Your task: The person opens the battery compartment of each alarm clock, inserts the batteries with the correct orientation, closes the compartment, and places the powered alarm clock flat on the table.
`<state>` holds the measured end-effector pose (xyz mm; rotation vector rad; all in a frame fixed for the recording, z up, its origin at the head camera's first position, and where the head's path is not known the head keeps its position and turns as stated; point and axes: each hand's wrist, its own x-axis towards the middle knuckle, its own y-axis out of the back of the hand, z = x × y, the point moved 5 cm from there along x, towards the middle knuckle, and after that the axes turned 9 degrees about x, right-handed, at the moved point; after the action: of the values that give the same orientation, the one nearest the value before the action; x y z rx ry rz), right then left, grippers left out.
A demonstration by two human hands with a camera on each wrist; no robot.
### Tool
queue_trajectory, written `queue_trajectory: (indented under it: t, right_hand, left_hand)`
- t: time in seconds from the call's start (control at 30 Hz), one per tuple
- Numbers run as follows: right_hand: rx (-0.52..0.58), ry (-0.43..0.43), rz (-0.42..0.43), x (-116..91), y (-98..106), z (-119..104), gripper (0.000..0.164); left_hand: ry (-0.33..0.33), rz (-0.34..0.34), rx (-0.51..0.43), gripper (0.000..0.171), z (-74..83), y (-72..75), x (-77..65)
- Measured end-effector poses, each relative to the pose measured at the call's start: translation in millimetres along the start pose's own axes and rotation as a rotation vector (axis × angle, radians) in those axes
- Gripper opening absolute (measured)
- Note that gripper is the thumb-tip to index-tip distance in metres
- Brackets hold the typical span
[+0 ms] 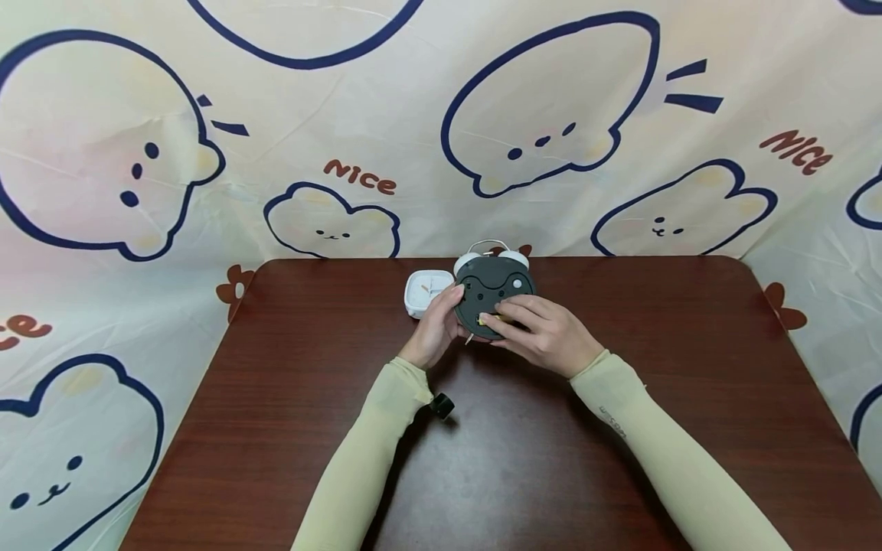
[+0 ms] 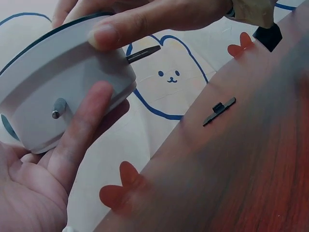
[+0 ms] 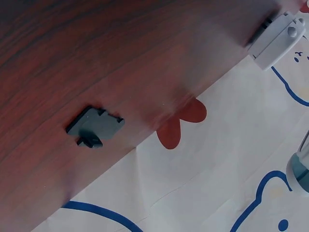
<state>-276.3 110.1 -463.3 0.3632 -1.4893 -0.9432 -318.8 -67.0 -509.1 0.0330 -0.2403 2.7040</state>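
Observation:
A round twin-bell alarm clock (image 1: 491, 277) is held up with its dark back facing the head camera. My left hand (image 1: 436, 327) grips its left side; in the left wrist view that hand's fingers lie along the white casing beside a metal leg (image 2: 59, 107). The right hand (image 1: 544, 330) has its fingertips over a yellow battery (image 1: 481, 322) low on the clock's back, partly covered by them. Its thumb presses the casing's rim near the other leg (image 2: 144, 54). A small dark battery cover (image 3: 98, 126) lies on the table.
Just left of the alarm clock stands a white square clock (image 1: 429, 289) near the back edge of the brown table (image 1: 310, 428). A patterned cloth (image 1: 427, 153) hangs behind and at the sides. A small black camera (image 1: 442, 405) sits at the left wrist.

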Motion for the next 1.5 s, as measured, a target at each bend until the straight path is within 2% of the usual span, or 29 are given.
queue_trajectory:
  t: [0.13, 0.33, 0.47, 0.67, 0.77, 0.9, 1.0, 1.17, 1.33, 1.43, 1.5]
  right_hand:
    - [0.001, -0.024, -0.026, -1.8, 2.8, -0.3, 0.06]
    - [0.043, -0.029, 0.035, -8.2, 8.5, 1.4, 0.033]
    - [0.056, -0.017, 0.058, -10.6, 11.5, 2.1, 0.033]
    - [0.076, -0.059, 0.005, -12.5, 14.0, 2.3, 0.037]
    - [0.101, -0.094, 0.051, -14.8, 20.0, 6.6, 0.038]
    - [0.092, -0.237, 0.168, -26.0, 38.2, 23.1, 0.035]
    - [0.065, -0.404, 0.155, -41.4, 49.6, 39.2, 0.035]
    - [0.05, -0.655, -0.049, -70.8, 51.0, 61.4, 0.037]
    - [0.152, -0.925, -0.288, -100.5, 35.8, 74.8, 0.032]
    - [0.219, -1.038, -0.392, -112.9, 24.5, 78.7, 0.033]
    - [0.244, -1.082, -0.424, -117.9, 19.5, 80.0, 0.034]
  left_hand:
    - [0.008, -0.001, 0.01, 0.06, -0.6, 0.6, -0.5]
    - [0.01, 0.007, -0.003, 0.058, -1.9, 3.4, -1.5]
    - [0.0, -0.005, -0.009, 0.058, -2.5, 3.7, -0.3]
    - [-0.003, -0.02, -0.024, 0.058, -4.2, 3.3, 0.2]
    - [-0.013, -0.026, -0.04, 0.059, -5.9, 3.5, 0.5]
    - [-0.01, -0.024, -0.034, 0.057, -6.6, 5.4, 0.4]
    - [-0.001, -0.02, -0.022, 0.055, -5.8, 7.5, -0.5]
    - [-0.008, -0.009, -0.008, 0.055, -5.5, 9.9, -0.8]
    - [-0.001, 0.0, -0.004, 0.056, -7.2, 10.9, -1.1]
    - [-0.001, 0.012, 0.006, 0.054, -6.7, 12.0, -2.6]
    - [0.0, 0.019, 0.013, 0.053, -6.2, 12.4, -3.3]
